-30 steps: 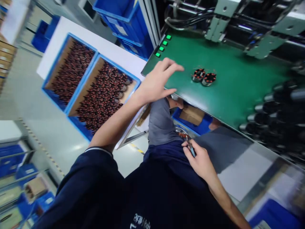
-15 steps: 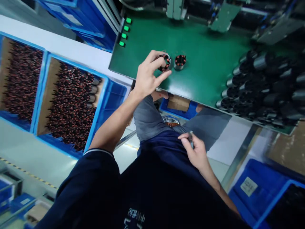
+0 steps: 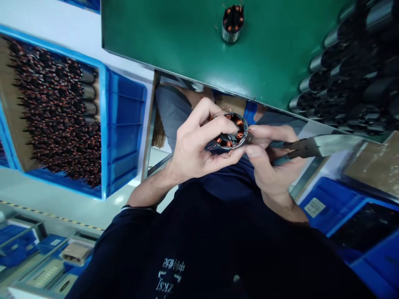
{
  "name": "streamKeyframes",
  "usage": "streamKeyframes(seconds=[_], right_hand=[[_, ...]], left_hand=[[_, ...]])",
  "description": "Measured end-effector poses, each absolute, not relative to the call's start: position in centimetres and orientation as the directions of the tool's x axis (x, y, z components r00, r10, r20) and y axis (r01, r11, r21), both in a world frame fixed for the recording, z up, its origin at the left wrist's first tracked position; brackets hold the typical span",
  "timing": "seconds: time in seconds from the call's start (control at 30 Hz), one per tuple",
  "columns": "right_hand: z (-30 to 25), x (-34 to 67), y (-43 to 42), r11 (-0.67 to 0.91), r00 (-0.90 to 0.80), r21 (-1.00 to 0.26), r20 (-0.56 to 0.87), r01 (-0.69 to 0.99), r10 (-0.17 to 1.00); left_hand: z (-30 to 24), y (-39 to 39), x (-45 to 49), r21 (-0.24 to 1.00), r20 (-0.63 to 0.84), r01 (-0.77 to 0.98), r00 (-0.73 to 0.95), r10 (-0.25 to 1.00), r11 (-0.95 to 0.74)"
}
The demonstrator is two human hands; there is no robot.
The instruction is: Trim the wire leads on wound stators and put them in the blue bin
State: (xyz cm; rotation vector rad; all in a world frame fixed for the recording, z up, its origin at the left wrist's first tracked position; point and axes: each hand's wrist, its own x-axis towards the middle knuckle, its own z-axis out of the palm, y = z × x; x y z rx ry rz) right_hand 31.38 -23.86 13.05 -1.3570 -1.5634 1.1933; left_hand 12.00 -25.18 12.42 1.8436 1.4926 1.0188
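Note:
In front of my body, my left hand (image 3: 199,143) is closed around a motor stator (image 3: 239,135), a metal ring with copper windings inside and loose thin wires at its edge. Its open end faces up, and a finger of this hand reaches over the opening. My right hand (image 3: 274,170) holds a pair of snips (image 3: 307,147) with grey-blue handles in its palm, the metal end pointing right. Thumb and forefinger of that hand meet the stator's right edge. Another stator (image 3: 232,25) stands upright on the green bench top (image 3: 174,37).
Many dark metal cylinders (image 3: 314,83) are stacked on the bench's right side. At the left, a blue crate (image 3: 104,137) holds rows of wound stators. More blue bins (image 3: 327,195) stand at lower right. The bench's front edge runs just beyond my hands.
My left hand has brought a stator from the bench toward my body. My right hand has come up to it, and its snips now point right. The view has shifted.

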Motion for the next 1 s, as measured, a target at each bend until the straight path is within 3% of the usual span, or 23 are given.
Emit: streamKeyframes(seconds=[0.17, 0.33, 0.43, 0.63, 0.8, 0.9, 1.0], right_hand=[[12.9, 31.2, -25.1, -0.115, -0.117, -0.963, -0.148, 0.245, 0.982], [13.1, 31.5, -25.4, -0.191, -0.066, -0.963, -0.207, 0.19, 0.976], [13.1, 31.8, -25.7, -0.17, -0.089, -0.977, -0.182, 0.13, 0.979], [12.4, 32.5, -25.0, -0.199, -0.177, -0.964, -0.23, 0.178, 0.957], [12.0, 33.5, -23.7, -0.48, -0.471, -0.872, -0.384, -0.098, 0.794], [12.3, 34.0, -23.4, -0.564, -0.537, -0.781, -0.365, -0.268, 0.761], [12.3, 34.1, -23.5, -0.576, -0.546, -0.764, -0.362, -0.29, 0.756]], left_hand=[[13.1, -25.9, 12.0, 0.773, 0.057, 0.623, 0.123, 0.991, -0.122], [13.0, -25.7, 12.2, 0.683, 0.171, 0.677, 0.216, 0.961, -0.274], [13.1, -25.5, 12.1, 0.704, 0.195, 0.63, 0.272, 0.942, -0.328], [13.1, -25.6, 11.0, 0.608, 0.308, 0.685, 0.263, 0.914, -0.402], [11.8, -25.4, 9.4, 0.699, 0.199, 0.649, 0.23, 0.953, -0.302], [10.9, -25.4, 9.5, 0.823, 0.152, 0.533, 0.131, 0.98, -0.199], [10.0, -26.0, 10.9, 0.919, 0.077, 0.381, 0.077, 0.994, -0.101]])
